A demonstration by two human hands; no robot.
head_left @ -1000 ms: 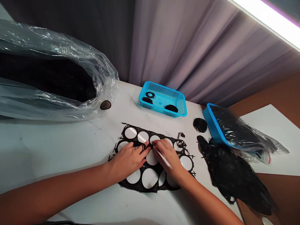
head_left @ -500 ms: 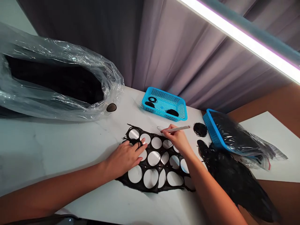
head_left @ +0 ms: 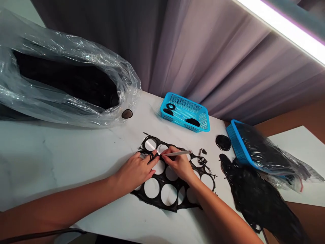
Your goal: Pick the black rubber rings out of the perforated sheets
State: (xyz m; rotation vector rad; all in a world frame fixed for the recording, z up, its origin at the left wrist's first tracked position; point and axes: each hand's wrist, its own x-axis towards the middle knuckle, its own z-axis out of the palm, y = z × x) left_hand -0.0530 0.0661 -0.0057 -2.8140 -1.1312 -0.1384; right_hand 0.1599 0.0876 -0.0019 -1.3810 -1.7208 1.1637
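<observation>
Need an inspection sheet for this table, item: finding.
Surface: white table, faintly veined.
Job's things: black sheet with round holes, lying on the table; white tool, tip at the sheet.
Clutter: blue basket with black pieces; second basket with a bag overhanging it; black coil; black heap; clear wrap around something dark; brown disc.
Hands: left hand spread on the sheet; right hand grips the tool.
Cables: dark cord-like strip, lower left; cannot tell if cable.
Surroundings: curtain behind; lit tube above.

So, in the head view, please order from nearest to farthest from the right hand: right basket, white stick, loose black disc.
1. White stick: held in the right hand.
2. Loose black disc: right of the hand.
3. Right basket: farther right, past the disc.
</observation>
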